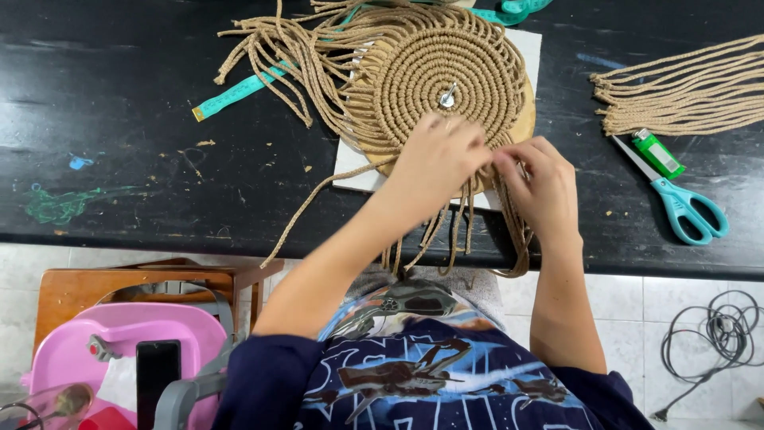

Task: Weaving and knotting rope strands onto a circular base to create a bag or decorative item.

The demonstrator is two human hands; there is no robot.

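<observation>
A round tan macramé piece of coiled knotted cord lies on a wooden disc and a white board on the black table, pinned at its centre by a metal pin. My left hand and my right hand meet at the piece's near edge, each pinching tan cords that hang over the table's front edge. More loose cord ends fan out to the upper left of the piece.
A bundle of cut tan cords lies at the right, with a green lighter and teal-handled scissors beside it. A teal measuring tape crosses the left. Below stand a wooden stool, a pink object and a cable.
</observation>
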